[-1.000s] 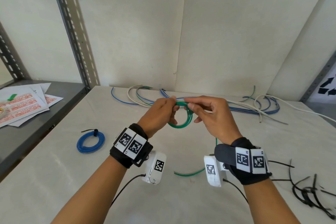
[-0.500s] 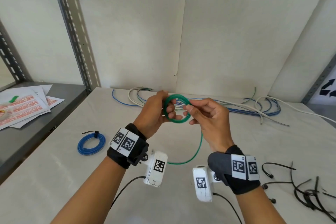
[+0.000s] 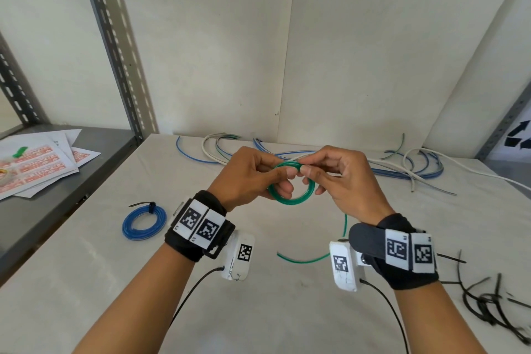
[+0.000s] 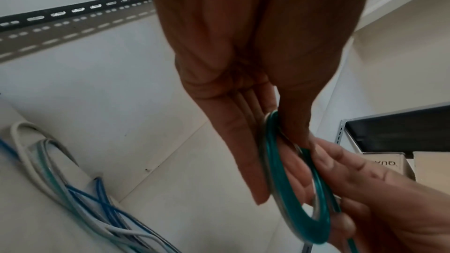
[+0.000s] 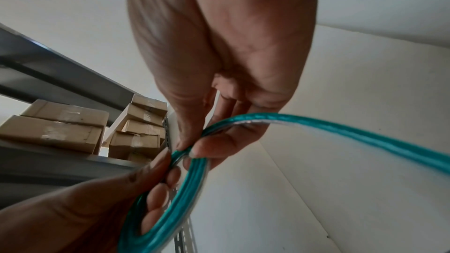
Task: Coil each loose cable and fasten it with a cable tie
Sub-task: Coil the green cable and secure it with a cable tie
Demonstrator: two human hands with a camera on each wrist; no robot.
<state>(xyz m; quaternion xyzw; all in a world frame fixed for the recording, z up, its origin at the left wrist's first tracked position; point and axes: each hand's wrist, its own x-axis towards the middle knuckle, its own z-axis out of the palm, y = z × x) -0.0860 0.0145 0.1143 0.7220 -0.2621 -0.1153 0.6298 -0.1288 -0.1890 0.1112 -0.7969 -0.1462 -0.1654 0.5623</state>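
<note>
A green cable coil [image 3: 290, 200] hangs above the white table [image 3: 86, 282], held between both hands. My left hand [image 3: 287, 179] pinches the coil's top left with the thumb outside and the fingers through the loop. My right hand [image 3: 306, 169] pinches the green cable at the coil's top, thumb tip beside the left thumb. The cable's loose tail [image 3: 304, 260] drops under the right wrist and lies on the table. In the left wrist view the coil [image 4: 292, 189] sits against the fingers. In the right wrist view the tail [image 5: 365, 138] sweeps off to the right from the coil [image 5: 175, 199].
A blue coil [image 3: 143, 223] bound with a black tie lies at the left. Loose blue, white and grey cables [image 3: 402, 172] sprawl along the back wall. Several black cable ties [image 3: 488, 304] lie at the right. A grey shelf [image 3: 71, 181] with papers adjoins the left.
My right hand dipped below the coil, then came back up to its top, laying green cable round the loop. The left hand kept its hold throughout.
</note>
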